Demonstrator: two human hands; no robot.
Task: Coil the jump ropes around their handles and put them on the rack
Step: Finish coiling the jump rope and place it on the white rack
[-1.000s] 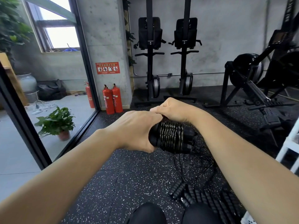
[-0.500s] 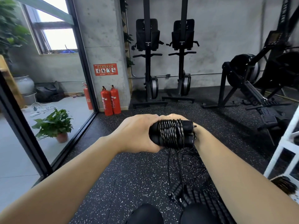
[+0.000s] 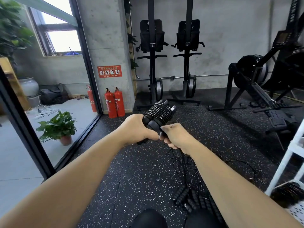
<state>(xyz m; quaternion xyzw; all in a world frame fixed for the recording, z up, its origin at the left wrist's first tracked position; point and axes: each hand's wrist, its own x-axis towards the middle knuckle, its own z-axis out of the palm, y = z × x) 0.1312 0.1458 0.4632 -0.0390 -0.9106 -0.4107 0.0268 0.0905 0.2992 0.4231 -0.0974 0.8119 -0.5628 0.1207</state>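
Left hand point(image 3: 138, 129) grips handles point(image 3: 152, 123) wound with rope point(image 3: 158, 111); right hand point(image 3: 175, 137) fisted on its tail, mostly hidden. Rack point(image 3: 289, 155) cut off. Speckled rubber gym floor point(image 3: 131, 178).

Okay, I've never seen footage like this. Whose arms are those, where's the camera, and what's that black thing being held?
No machine here: the camera sits on a person's head, looking forward and down, so both arms are that person's own. The left hand grips a jump rope, its two black handles held together with cord coiled around them. The right hand is curled at the bundle's lower end, apparently gripping the loose cord. More ropes lie tangled on the speckled floor near the person's knees. The white rack stands at the right edge.
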